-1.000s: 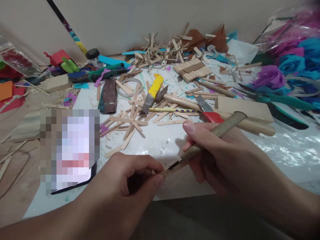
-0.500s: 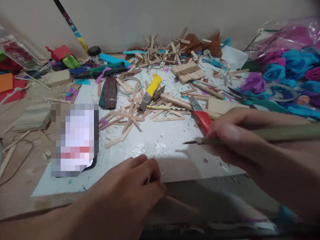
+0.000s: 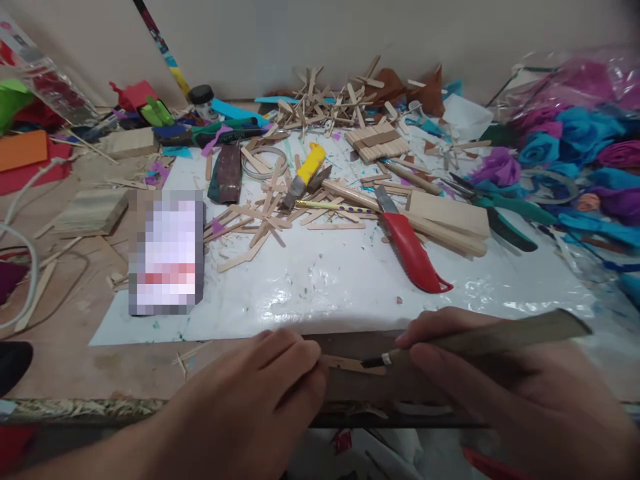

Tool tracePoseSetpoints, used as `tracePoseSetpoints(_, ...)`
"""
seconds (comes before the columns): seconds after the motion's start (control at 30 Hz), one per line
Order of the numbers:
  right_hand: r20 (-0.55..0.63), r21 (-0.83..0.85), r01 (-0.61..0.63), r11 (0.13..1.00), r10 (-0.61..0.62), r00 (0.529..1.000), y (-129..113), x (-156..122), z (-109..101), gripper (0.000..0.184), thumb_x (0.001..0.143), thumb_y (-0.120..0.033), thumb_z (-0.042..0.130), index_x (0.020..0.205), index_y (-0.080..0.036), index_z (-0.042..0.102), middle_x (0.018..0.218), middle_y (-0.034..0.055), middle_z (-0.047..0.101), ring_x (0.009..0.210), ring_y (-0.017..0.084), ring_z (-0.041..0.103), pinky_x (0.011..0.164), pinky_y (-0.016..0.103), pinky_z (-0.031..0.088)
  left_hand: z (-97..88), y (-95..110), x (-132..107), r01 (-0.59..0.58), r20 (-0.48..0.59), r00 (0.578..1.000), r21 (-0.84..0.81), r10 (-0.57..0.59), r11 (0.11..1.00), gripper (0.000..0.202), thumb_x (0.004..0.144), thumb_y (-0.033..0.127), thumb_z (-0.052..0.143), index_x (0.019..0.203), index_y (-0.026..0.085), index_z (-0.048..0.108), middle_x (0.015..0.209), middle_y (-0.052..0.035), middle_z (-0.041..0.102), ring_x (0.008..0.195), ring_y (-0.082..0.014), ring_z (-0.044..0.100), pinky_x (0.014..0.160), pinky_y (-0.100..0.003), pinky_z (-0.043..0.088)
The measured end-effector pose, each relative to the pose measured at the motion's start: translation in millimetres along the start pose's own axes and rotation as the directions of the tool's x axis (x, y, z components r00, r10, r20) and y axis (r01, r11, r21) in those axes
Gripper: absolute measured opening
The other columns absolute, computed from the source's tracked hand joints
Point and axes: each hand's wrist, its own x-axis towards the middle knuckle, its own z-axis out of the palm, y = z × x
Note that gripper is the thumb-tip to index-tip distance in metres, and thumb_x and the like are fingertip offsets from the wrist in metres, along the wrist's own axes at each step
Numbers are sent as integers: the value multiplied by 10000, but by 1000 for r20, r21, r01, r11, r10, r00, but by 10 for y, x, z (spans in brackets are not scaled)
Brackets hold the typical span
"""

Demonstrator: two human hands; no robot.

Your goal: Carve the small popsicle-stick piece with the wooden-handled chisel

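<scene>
My left hand (image 3: 260,393) is closed in a pinch on one end of a thin wooden craft stick (image 3: 350,364) at the near edge of the work surface. My right hand (image 3: 500,387) grips a wooden-handled carving tool (image 3: 490,339). Its short dark blade tip rests on the free end of the stick. Both hands sit low in the view, in front of the white plastic sheet (image 3: 340,280).
A red utility knife (image 3: 413,250), a yellow utility knife (image 3: 305,175) and a wooden block (image 3: 447,213) lie on the sheet among several loose craft sticks (image 3: 260,223). A blurred phone (image 3: 167,252) lies left. Paper flowers (image 3: 565,147) pile at right; coloured scraps at far left.
The view has tilted down and both hands have drawn back to the near edge. My right hand brought the tool's tip from mid-air above the sheet down onto the stick.
</scene>
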Motion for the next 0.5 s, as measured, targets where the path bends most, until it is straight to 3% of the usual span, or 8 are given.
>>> tracePoseSetpoints(0.13,121,24,148,989,-149,981,-86,130,105,242,987,-449,820,771,-344,852,646,-42,802,538,175,726,479,239,554,269,124,-161,-7,-56,998,43,9,999,313,1206,373,684,1477,242,769,1381,-114,804,1243,-293,763,1095,-420,696)
tracePoseSetpoints(0.23,106,44,159,986,-163,981,-59,104,170,210,987,-412,829,796,-332,869,712,-17,829,596,191,745,520,261,576,403,177,-287,-9,-108,994,70,16,998,370,1203,402,693,1529,239,758,1438,-129,808,1302,-314,773,1132,-449,702)
tracePoseSetpoints(0.37,54,82,129,988,-133,990,67,-43,211,187,1002,-464,849,876,-339,908,891,26,895,742,242,802,625,323,636,425,183,-356,-14,-178,984,108,34,994,351,1223,312,653,1536,181,742,1411,-139,839,1284,-307,805,1133,-444,714)
tracePoseSetpoints(0.5,-5,142,128,982,-128,992,206,-151,235,207,1020,-507,847,967,-318,915,938,38,895,819,263,808,744,364,655,371,192,-326,-10,-232,972,151,45,988,320,1276,235,488,1444,93,720,1320,-153,865,1153,-278,846,1008,-382,754)
